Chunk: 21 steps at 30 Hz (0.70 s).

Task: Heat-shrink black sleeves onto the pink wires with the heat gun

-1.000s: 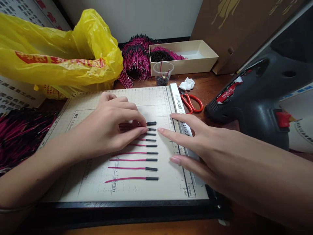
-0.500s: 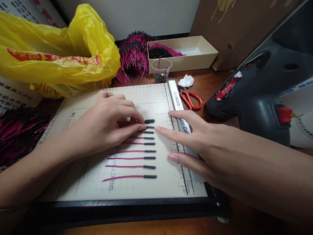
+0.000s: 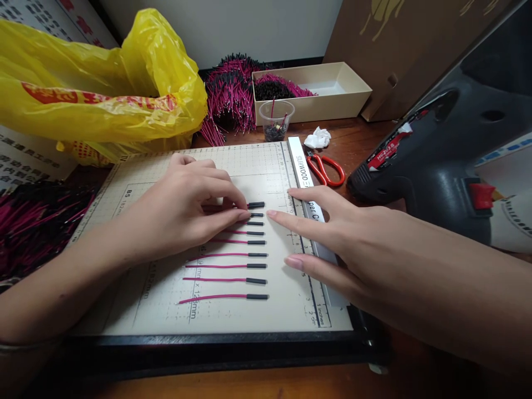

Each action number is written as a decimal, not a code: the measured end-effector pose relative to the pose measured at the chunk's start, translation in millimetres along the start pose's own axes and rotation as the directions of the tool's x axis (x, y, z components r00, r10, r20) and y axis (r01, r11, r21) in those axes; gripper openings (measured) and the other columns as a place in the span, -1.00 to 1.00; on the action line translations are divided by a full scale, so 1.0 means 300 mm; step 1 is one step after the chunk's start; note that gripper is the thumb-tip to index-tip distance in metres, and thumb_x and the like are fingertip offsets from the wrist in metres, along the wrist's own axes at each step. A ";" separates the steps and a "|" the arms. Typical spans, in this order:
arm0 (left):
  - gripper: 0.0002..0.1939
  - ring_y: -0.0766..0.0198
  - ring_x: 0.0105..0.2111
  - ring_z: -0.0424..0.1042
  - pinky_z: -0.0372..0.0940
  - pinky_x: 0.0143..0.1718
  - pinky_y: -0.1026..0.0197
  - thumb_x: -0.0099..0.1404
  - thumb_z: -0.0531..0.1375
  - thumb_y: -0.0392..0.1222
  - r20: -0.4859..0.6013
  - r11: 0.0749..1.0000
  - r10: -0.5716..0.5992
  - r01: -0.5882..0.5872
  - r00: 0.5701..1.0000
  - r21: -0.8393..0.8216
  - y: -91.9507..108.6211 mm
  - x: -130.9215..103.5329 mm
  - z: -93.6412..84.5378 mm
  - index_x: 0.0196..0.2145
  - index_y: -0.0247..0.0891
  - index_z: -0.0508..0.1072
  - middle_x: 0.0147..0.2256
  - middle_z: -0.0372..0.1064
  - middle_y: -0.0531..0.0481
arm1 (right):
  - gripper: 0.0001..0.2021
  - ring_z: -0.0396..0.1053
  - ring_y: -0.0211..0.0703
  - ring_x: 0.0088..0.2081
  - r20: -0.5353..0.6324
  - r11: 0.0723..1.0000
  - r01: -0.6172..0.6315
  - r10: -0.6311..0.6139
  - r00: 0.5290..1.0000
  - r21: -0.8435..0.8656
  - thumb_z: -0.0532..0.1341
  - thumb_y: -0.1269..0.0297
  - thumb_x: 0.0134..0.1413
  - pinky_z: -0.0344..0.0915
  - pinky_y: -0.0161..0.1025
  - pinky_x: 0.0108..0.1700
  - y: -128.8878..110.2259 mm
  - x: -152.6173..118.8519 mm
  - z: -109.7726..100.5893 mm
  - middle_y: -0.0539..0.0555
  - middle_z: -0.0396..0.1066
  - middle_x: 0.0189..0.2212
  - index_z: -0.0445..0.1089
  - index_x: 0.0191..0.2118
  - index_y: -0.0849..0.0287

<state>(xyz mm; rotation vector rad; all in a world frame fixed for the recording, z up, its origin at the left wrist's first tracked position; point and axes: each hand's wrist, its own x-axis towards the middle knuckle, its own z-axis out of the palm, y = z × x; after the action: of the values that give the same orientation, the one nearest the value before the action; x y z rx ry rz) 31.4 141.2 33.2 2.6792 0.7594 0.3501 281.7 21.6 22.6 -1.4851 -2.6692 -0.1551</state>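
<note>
Head view: left hand at the far wires, right hand spread beside the row.
Nine pink wires (image 3: pixel 257 297) with black sleeves lie in a row, near to far, across a gridded board (image 3: pixel 286 316), sleeves pointing right. My left hand (image 3: pixel 191 194) covers the pink lengths of the farther ones; thumb and forefinger tips close in by the second-farthest sleeve (image 3: pixel 256 215), and I cannot tell whether they pinch the wire or press it down. My right hand (image 3: pixel 349 233) holds nothing: fingers spread, forefinger tip just right of that sleeve, palm side over a metal strip (image 3: pixel 300 166) along the board's right side. Red-handled scissors (image 3: pixel 321 166) lie right of the strip; beyond the board's far edge stands a clear cup (image 3: pixel 276 119).
</note>
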 end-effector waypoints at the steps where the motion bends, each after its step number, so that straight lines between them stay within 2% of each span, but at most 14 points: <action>1: -0.78 0.23 -0.34 0.42 0.01 -0.12 0.04 0.43 0.23 -0.04 0.003 1.000 -0.001 0.001 1.000 -0.003 0.000 0.000 -0.002 -0.31 -0.07 0.64 -0.39 0.57 0.14 | -0.46 0.25 -0.34 -0.49 -0.012 1.000 0.009 -0.009 1.000 -0.007 -0.02 0.02 0.54 0.15 -0.23 -0.48 0.006 0.000 0.002 0.30 0.34 0.27 0.30 0.45 0.08; 3: -0.77 0.24 -0.35 0.41 0.02 -0.12 0.05 0.43 0.22 -0.03 0.005 1.000 -0.014 0.014 1.000 -0.004 0.002 0.000 -0.005 -0.32 -0.08 0.63 -0.40 0.56 0.13 | -0.46 0.10 -0.40 -0.56 -0.040 1.000 0.026 -0.026 0.999 -0.013 -0.04 0.00 0.55 0.10 -0.25 -0.52 0.020 0.001 0.006 0.27 0.38 0.22 0.32 0.42 0.08; 5: -0.77 0.24 -0.36 0.40 0.03 -0.12 0.07 0.43 0.23 -0.02 -0.010 0.999 -0.043 0.043 0.999 -0.005 0.005 -0.002 -0.007 -0.33 -0.10 0.62 -0.40 0.55 0.13 | -0.47 0.12 -0.40 -0.55 -0.057 0.999 0.035 -0.037 0.998 -0.029 -0.03 0.00 0.54 0.09 -0.26 -0.52 0.026 0.004 0.010 0.26 0.39 0.20 0.35 0.40 0.10; 8: -0.77 0.23 -0.34 0.41 0.03 -0.14 0.08 0.42 0.24 -0.01 -0.055 0.996 -0.089 0.089 0.994 0.002 0.006 -0.004 -0.009 -0.33 -0.11 0.61 -0.39 0.55 0.12 | -0.45 0.34 -0.28 -0.45 -0.069 0.998 0.038 -0.042 0.997 -0.058 -0.03 0.02 0.54 0.11 -0.23 -0.51 0.010 0.009 0.009 0.31 0.43 0.18 0.36 0.39 0.22; 10: -0.76 0.21 -0.31 0.42 0.01 -0.14 0.08 0.41 0.24 0.01 -0.079 0.996 -0.089 0.090 0.993 0.013 0.002 -0.005 -0.007 -0.34 -0.11 0.61 -0.38 0.55 0.11 | -0.45 0.51 -0.11 -0.28 -0.059 0.999 -0.011 0.008 0.998 -0.042 -0.02 0.03 0.54 0.15 -0.20 -0.50 -0.016 0.013 0.001 0.30 0.47 0.20 0.36 0.39 0.23; 12: -0.75 0.21 -0.30 0.42 -0.02 -0.14 0.07 0.42 0.24 0.02 -0.083 0.997 -0.071 0.073 0.994 0.019 -0.004 -0.003 -0.006 -0.35 -0.10 0.62 -0.37 0.55 0.12 | -0.45 0.57 0.01 -0.10 -0.013 0.996 -0.083 0.083 0.996 -0.011 0.00 0.02 0.53 0.20 -0.17 -0.49 -0.042 0.020 -0.011 0.23 0.47 0.26 0.33 0.42 0.17; 14: -0.74 0.22 -0.31 0.40 -0.03 -0.14 0.07 0.43 0.24 0.01 -0.064 0.999 -0.053 0.053 0.997 0.010 -0.010 -0.001 -0.005 -0.35 -0.08 0.64 -0.39 0.55 0.12 | -0.41 0.58 0.06 -0.02 0.085 0.990 -0.139 0.138 0.987 0.010 0.01 -0.01 0.52 0.21 -0.14 -0.49 -0.061 0.028 -0.021 0.20 0.41 0.34 0.26 0.47 0.14; 17: -0.73 0.23 -0.33 0.40 -0.04 -0.15 0.06 0.44 0.23 0.01 -0.047 1.000 -0.029 0.029 0.998 0.000 -0.018 0.003 -0.005 -0.35 -0.07 0.66 -0.40 0.56 0.13 | -0.39 0.60 -0.01 -0.17 0.170 0.983 -0.180 0.173 0.970 0.023 -0.01 -0.04 0.52 0.16 -0.12 -0.51 -0.070 0.037 -0.027 0.22 0.36 0.38 0.20 0.51 0.08; 21: -0.72 0.21 -0.30 0.41 -0.07 -0.16 0.05 0.46 0.22 -0.01 -0.090 0.999 0.005 -0.001 0.996 0.039 -0.025 0.003 -0.003 -0.34 -0.08 0.67 -0.39 0.58 0.11 | -0.45 0.49 -0.16 -0.37 0.103 0.981 -0.185 0.180 0.978 0.049 -0.05 -0.02 0.54 0.10 -0.16 -0.52 -0.070 0.038 -0.018 0.20 0.45 0.29 0.28 0.46 -0.01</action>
<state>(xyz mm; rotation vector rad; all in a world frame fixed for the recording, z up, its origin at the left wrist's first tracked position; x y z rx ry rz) 28.5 147.8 31.3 2.7169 0.7967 0.4642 258.0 19.4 28.4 -1.7514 -2.5662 0.0087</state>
